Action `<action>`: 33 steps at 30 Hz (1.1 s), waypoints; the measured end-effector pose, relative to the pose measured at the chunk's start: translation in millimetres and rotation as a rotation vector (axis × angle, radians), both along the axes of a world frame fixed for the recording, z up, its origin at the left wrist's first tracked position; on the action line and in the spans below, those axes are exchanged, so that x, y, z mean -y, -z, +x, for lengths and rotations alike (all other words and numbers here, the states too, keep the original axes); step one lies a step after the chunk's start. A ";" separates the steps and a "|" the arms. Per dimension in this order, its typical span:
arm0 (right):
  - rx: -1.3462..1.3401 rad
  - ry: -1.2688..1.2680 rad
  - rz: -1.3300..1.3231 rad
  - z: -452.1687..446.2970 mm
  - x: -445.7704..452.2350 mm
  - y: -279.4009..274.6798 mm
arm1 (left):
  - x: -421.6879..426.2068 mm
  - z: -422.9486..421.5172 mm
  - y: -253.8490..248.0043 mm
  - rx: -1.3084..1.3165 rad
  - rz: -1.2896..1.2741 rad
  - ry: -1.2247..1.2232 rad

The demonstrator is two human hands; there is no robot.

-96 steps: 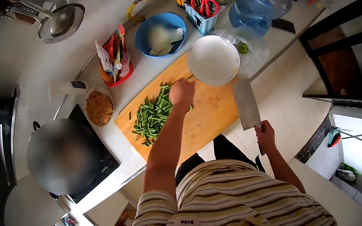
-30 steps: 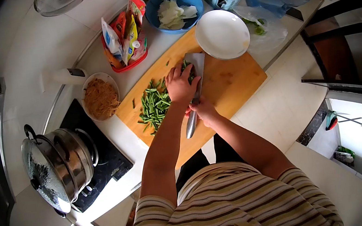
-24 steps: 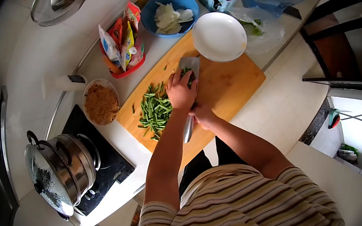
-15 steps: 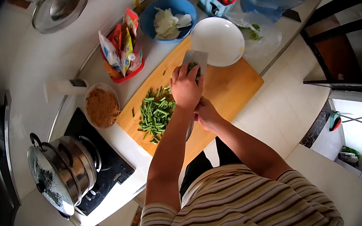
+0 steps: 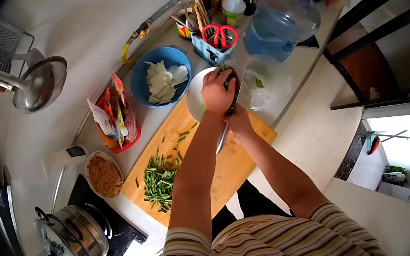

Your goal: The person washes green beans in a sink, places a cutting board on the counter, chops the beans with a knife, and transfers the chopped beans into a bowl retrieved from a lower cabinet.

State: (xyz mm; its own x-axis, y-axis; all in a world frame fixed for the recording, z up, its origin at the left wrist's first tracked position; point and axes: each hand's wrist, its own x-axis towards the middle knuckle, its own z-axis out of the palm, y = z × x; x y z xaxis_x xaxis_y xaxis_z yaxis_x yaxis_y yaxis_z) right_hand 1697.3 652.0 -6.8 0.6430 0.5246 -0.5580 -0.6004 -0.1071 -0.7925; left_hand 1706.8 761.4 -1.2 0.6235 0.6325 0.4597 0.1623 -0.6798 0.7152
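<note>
My right hand is closed around the handle of a kitchen knife, whose broad blade points away from me. My left hand curls against the blade, pressing a clump of cut green vegetable pieces to it. Both hands are over a white plate, and a little green shows near its middle. Below it lies a wooden cutting board. A pile of the cut green pieces rests on the board's left part, with a few strays above it.
Beyond the board are a blue bowl of pale slices, a red basket of packets and a holder with red scissors. A plastic bag and water jug stand right. A steamer pot and a brown-filled bowl are left.
Both hands and the knife, with green pieces on its blade, have moved from above the board to over the white plate. The view has shifted too, showing more bottles at the back.
</note>
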 end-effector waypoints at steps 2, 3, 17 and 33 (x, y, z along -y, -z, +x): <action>0.092 -0.048 0.206 2.1 0.0 2.7 | -6.6 -2.0 14.7 -0.038 -0.013 -0.015; 0.088 -0.050 0.210 3.7 -0.7 -3.4 | -9.6 -4.2 21.5 -0.042 -0.010 -0.017; 0.657 -0.049 -0.280 12.6 51.1 -0.6 | -27.2 -117.9 -26.0 0.016 -0.142 -0.007; 1.016 -0.588 -0.472 -85.6 154.4 -16.3 | 21.0 -223.7 36.5 -0.704 0.095 0.205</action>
